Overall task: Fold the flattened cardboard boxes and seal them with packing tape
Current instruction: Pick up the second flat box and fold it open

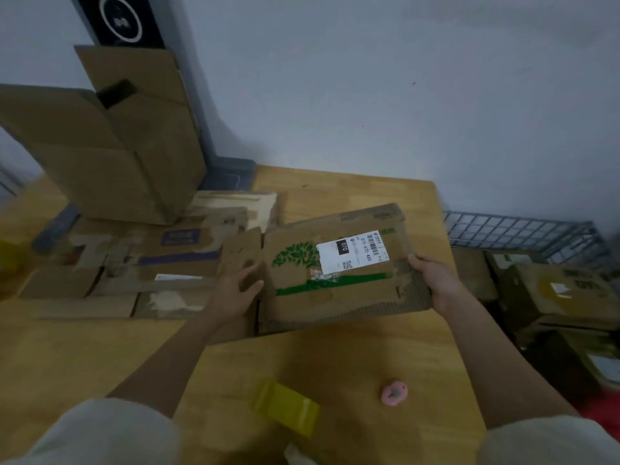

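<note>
The right hand (436,283) grips the right edge of a flattened box (339,276) held over the table (352,364); the left hand (235,290), fingers straight, presses its left flap; a tape roll (285,407) lies nearer.

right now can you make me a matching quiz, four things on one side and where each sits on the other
Things:
1. tape roll
2. pink object
3. flattened box
4. upright box

Places:
A. far left of the table
B. held between both hands
C. near edge, left of the pink object
D. near edge, right of the tape

Pairs: 1-C, 2-D, 3-B, 4-A
</note>
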